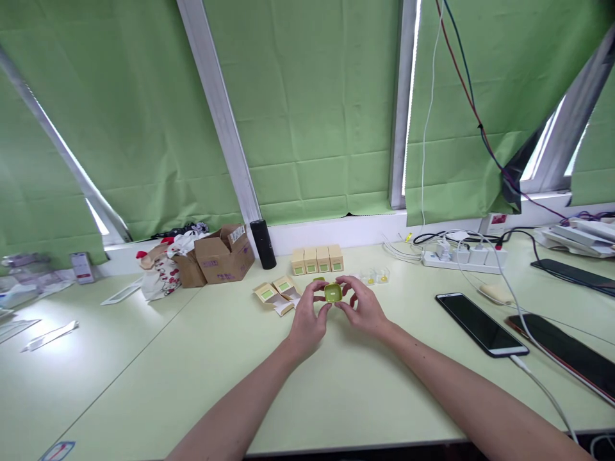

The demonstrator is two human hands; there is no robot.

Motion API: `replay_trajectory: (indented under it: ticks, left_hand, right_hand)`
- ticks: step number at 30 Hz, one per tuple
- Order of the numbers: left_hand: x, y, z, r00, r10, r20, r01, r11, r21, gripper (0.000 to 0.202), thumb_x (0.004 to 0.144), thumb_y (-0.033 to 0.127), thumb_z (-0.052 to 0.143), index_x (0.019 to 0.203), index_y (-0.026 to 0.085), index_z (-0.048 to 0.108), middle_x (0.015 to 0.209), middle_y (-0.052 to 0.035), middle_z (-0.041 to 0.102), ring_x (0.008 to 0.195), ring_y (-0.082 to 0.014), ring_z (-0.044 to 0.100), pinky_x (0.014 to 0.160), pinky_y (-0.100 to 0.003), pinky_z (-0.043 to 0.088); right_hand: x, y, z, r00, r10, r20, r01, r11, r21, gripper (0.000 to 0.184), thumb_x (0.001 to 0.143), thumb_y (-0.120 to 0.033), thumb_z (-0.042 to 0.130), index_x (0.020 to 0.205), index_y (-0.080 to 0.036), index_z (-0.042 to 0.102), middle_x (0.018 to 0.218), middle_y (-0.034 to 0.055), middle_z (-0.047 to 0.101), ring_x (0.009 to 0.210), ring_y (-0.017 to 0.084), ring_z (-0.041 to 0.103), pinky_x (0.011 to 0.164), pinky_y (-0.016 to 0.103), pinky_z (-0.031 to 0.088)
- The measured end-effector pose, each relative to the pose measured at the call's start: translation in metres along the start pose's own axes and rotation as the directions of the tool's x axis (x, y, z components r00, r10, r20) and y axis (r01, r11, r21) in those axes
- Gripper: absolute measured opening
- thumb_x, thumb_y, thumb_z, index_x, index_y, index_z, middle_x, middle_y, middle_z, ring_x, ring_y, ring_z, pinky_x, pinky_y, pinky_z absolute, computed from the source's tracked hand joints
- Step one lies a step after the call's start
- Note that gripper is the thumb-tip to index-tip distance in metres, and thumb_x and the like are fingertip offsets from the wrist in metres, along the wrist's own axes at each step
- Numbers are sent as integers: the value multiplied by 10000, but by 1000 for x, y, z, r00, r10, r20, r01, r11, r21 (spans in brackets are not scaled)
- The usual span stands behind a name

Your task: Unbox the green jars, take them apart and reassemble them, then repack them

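Between my left hand [308, 318] and my right hand [361, 306] is a small green square dish [333, 293], like a little tin or lid, raised above the table. The fingertips and thumbs of both hands pinch it from either side, its hollow face toward me. Another green piece [319, 279] shows partly behind my left fingers. Two opened kraft cartons [273, 296] with green labels lie just left of my left hand. Past my right fingers stand small clear cups [381, 276] with something yellow in them.
Closed kraft boxes [317, 261] stand in a row at the back, right of a black cylinder [262, 244] and a cardboard box [224, 254]. On the right lie a charging phone [482, 324], a second dark phone [567, 349], a power strip [465, 257] and loose cables.
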State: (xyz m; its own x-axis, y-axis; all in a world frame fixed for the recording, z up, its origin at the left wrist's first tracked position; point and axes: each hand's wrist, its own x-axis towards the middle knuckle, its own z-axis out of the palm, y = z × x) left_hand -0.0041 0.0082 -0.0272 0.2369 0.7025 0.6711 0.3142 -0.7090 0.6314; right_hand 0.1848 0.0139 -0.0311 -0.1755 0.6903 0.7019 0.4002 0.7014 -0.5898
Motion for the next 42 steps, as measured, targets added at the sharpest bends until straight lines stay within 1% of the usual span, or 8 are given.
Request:
replay_trajectory:
  ticks: [5, 10, 19, 22, 25, 32, 39, 42]
  left_hand:
    - [-1, 5, 1, 998, 36, -60, -38, 998, -47, 429, 971, 160, 575, 1382, 269, 514, 1372, -111, 605, 1234, -245, 640, 1009, -446, 593]
    - [-1, 7, 2, 995, 50, -82, -53, 998, -39, 433, 975, 157, 576, 1390, 278, 556, 1376, -108, 626, 1252, -253, 635, 1027, -453, 593]
    - [0, 4, 0, 988, 127, -88, -123, 991, 42, 422, 993, 172, 567, 1396, 295, 598, 1357, -96, 662, 1266, -258, 636, 1009, -444, 608]
    - [0, 3, -1, 988, 131, -85, -128, 991, 42, 424, 992, 176, 572, 1399, 289, 602, 1359, -99, 663, 1264, -259, 636, 1007, -445, 612]
    - [0, 3, -2, 991, 105, -80, -103, 994, 30, 406, 1002, 192, 558, 1395, 283, 610, 1366, -102, 661, 1258, -259, 640, 1003, -444, 615]
    - [3, 0, -3, 990, 51, -134, -48, 998, 27, 318, 998, 221, 568, 1294, 251, 679, 1259, -102, 711, 1079, -241, 718, 951, -434, 623]
    - [4, -2, 0, 988, -55, -146, 51, 998, -35, 275, 986, 304, 627, 1234, 223, 714, 1208, -106, 729, 978, -216, 728, 935, -421, 619]
    - [5, -3, 0, 983, -112, -144, 99, 991, -92, 271, 979, 339, 644, 1207, 215, 724, 1196, -107, 735, 1008, -223, 729, 922, -409, 620]
  right_hand:
    - [-1, -6, -2, 995, -77, -58, 77, 997, 3, 456, 873, -177, 640, 1304, -275, 527, 1212, 88, 680, 889, 210, 673, 623, 322, 592]
    - [-2, -8, -3, 986, -130, -108, 133, 991, 16, 426, 891, -185, 643, 1293, -276, 535, 1208, 89, 683, 849, 201, 668, 606, 321, 587]
    - [-2, -11, -3, 981, -134, -140, 140, 990, 34, 380, 928, -240, 647, 1292, -268, 543, 1157, 82, 692, 821, 189, 674, 592, 306, 586]
    - [-2, -12, -3, 984, -119, -136, 124, 992, 27, 360, 945, -264, 633, 1294, -265, 544, 1148, 86, 697, 822, 194, 681, 597, 313, 589]
    - [-2, -12, -4, 989, -93, -119, 97, 995, 28, 338, 965, -283, 609, 1295, -265, 537, 1144, 92, 700, 842, 205, 691, 619, 329, 599]
    - [-2, -11, -2, 992, -68, -110, 74, 996, 49, 333, 1000, -351, 581, 1312, -259, 507, 1233, 117, 684, 815, 199, 712, 617, 338, 603]
    - [0, -8, -2, 995, -43, -95, 42, 999, -9, 363, 1039, -402, 546, 1375, -271, 501, 1124, 83, 736, 796, 196, 704, 619, 333, 590]
    - [-1, -8, -3, 995, -57, -77, 54, 997, -47, 433, 1010, -415, 600, 1408, -280, 495, 1109, 78, 736, 796, 202, 695, 599, 328, 582]
